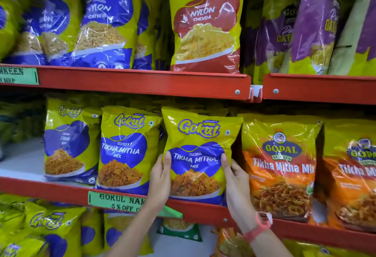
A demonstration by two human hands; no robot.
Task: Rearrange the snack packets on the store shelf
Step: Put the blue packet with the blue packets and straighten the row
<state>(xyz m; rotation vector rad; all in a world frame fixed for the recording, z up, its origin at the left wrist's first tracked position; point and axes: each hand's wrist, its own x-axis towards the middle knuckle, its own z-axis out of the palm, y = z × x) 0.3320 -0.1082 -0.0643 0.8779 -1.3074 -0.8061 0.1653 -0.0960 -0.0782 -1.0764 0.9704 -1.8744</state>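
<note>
Packet of Gokul Tikha Mitha Mix (198, 155) is standing upright on middle shelf (203, 209), both hands clamping its lower sides: left hand (159, 179), right hand (236, 183). Matching packet (124, 151) is sitting just left of grip, Gopal packet (278, 167) just right. Risk: crinkly film slipping, or wedging in knocking neighbours over.

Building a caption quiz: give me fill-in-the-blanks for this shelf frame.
1. Both hands hold a Gokul packet labelled Tikha Mitha ____.
2. The red packet on the upper shelf reads Nylon ____.
3. The Gopal packet beside the held packet, on the side of the right hand, is mostly ____ in colour.
4. The pink band sits on the ____ wrist; the left hand has none.

Missing words: Mix; Chevda; orange; right
</note>
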